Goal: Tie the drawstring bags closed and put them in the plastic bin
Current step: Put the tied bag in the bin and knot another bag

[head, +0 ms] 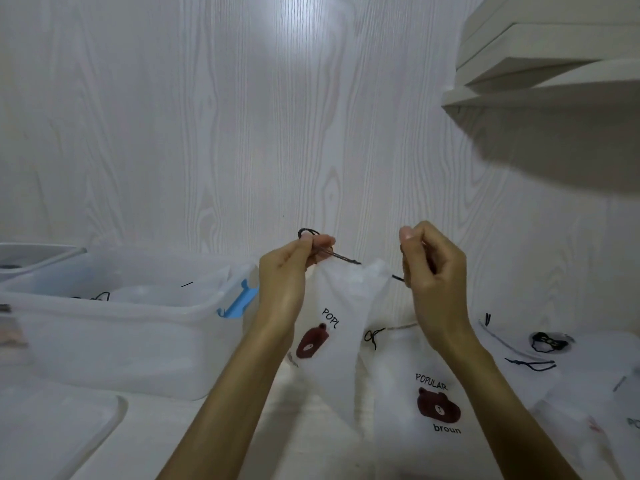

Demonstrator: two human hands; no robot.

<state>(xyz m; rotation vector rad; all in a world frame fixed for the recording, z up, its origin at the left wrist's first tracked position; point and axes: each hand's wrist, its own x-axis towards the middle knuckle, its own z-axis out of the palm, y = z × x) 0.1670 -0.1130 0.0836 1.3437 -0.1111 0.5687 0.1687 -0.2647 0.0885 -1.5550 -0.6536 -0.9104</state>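
Both hands are raised above the worktop (166,441), the left hand (287,275) and right hand (429,271) holding a drawstring bag (343,306) that hangs between the forearms and fills that gap. At nine o'clock from the hands stands the plastic bin (121,327), its open top unobstructed from above, its near wall and blue latch (239,299) just beside the left wrist. At seven o'clock a flat lid (59,431) covers the worktop. From four to three o'clock loose bags (426,393) overlap on the surface. At one o'clock white shelves (540,74) jut out overhead. The wall panel (242,133) closes twelve o'clock.
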